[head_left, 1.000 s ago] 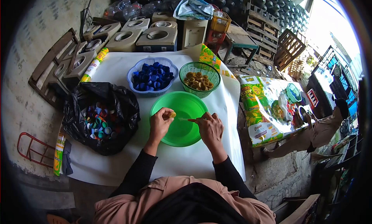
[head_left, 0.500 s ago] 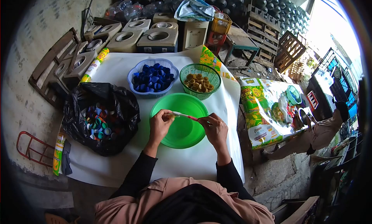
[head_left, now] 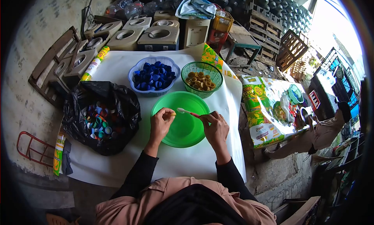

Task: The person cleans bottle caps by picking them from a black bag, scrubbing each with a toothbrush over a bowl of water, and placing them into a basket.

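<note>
My black sleeves (head_left: 136, 172) are stretching forward over the white sheet (head_left: 183, 166). With my left hand (head_left: 160, 125) I am pinching a small yellowish cap (head_left: 172, 114) between thumb and fingertips, leaving no slack and partly hiding it. With my right hand (head_left: 216, 128) I am gripping a toothbrush (head_left: 190, 112) by its pinkish handle, fingers closed around it, so its white head is staying free and pointing at the cap, near but apart.

Both hands are hovering over the green tub (head_left: 183, 136), probably so anything falling would be landing inside; I cannot tell whether water is lying in it. To its left, a black bag (head_left: 126, 95) is gaping wide, seemingly for easy reach, and showing mixed caps (head_left: 103, 127).

Beyond the tub, blue caps (head_left: 154, 75) are filling a pale blue bowl (head_left: 154, 93) and tan caps (head_left: 200, 82) are sitting in a green basket (head_left: 199, 94), apparently keeping colours separate. Farther right, another person (head_left: 325, 133) is bending over a second table (head_left: 269, 125).
</note>
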`<action>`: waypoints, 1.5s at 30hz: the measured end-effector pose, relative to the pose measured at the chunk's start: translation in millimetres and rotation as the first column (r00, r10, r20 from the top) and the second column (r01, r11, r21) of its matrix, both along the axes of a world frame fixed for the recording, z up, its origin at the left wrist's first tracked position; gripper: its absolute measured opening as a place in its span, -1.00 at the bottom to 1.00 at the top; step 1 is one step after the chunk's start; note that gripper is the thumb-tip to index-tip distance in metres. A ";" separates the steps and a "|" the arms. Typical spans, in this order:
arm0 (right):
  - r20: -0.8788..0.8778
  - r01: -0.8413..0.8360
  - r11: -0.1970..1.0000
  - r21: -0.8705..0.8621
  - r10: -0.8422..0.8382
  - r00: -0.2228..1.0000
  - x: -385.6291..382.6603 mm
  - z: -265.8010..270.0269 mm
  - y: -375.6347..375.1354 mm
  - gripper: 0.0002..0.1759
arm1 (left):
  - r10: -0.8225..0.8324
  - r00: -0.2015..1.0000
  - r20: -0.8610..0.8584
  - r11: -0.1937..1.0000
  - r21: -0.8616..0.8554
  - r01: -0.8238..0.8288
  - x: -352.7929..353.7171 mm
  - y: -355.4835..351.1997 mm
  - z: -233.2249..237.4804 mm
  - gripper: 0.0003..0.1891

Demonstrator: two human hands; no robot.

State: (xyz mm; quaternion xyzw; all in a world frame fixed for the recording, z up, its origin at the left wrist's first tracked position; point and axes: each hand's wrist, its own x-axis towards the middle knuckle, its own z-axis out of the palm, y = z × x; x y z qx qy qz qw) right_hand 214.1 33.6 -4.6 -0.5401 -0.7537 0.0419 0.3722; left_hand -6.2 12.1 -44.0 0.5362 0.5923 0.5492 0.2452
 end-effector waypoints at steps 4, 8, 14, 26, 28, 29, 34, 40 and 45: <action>-0.161 -0.129 0.970 -0.207 0.097 0.982 8.0 12.8 -2.7 -0.85 | 0.012 0.998 0.065 0.999 -0.037 -0.010 0.3 1.2 -0.5 -0.82; -0.082 -0.029 0.991 -0.132 0.018 0.996 4.0 12.2 -5.1 -0.86 | 0.008 0.999 0.034 0.998 -0.068 -0.005 -4.1 2.4 -5.7 -0.81; 0.063 0.005 1.000 -0.016 -0.004 0.998 4.1 3.7 1.2 -0.88 | 0.023 0.996 -0.089 0.999 0.032 -0.020 -0.7 0.0 -0.3 -0.81; -0.098 -0.055 0.979 -0.194 0.036 0.994 13.9 4.5 4.0 -0.83 | 0.015 0.999 -0.035 0.997 -0.079 -0.018 0.7 0.6 2.0 -0.83; -0.155 -0.126 0.956 -0.264 0.087 0.984 15.2 4.3 3.7 -0.83 | -0.003 0.999 -0.035 0.999 -0.034 0.002 1.0 1.8 -3.7 -0.84; -0.109 -0.089 0.969 -0.230 0.065 0.992 15.0 4.1 3.6 -0.83 | -0.014 0.999 -0.037 1.000 -0.013 0.013 0.8 1.9 -5.8 -0.84; -0.104 -0.067 0.958 -0.277 0.040 0.994 13.7 8.6 2.0 -0.86 | -0.020 1.000 0.018 0.999 -0.031 0.021 0.0 0.4 -3.5 -0.85; 0.181 -0.055 0.997 0.062 0.043 0.983 6.3 2.3 0.3 -0.90 | -0.032 0.999 0.020 0.995 -0.093 0.034 3.3 -3.1 11.0 -0.83; 0.027 -0.022 0.995 -0.093 0.025 0.999 8.6 0.4 0.9 -0.85 | -0.086 0.969 0.231 0.992 -0.065 0.104 0.3 5.1 -3.3 -0.82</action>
